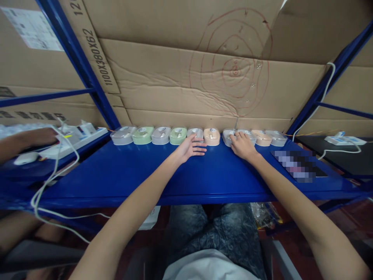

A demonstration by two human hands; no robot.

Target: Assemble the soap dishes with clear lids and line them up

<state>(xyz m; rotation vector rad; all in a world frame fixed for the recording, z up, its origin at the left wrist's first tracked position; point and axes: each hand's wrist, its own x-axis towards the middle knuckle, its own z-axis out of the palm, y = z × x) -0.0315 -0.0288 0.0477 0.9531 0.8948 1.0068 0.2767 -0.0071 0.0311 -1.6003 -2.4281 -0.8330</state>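
A row of small lidded plastic boxes stands along the back of the blue shelf (140, 171). My left hand (190, 149) reaches to a grey box (194, 133), its fingers apart and stretched to the right in front of that box. Just right of it is an orange box (211, 137). My right hand (243, 144) has its fingers bent down over another grey box (227, 136), gripping its right side; the fingertips are partly hidden. Behind this hand another grey box (247, 134) shows in part. Between the orange box and the gripped box lies a narrow gap.
Green boxes (142, 135) and grey boxes (123, 136) continue leftward. Further right stand an orange box (262, 138) and a grey box (276, 138). A blurred-out flat item (298, 166) lies front right. Cardboard (163, 77) backs the shelf. At left are a power strip (77, 144) and another person's arm (26, 142).
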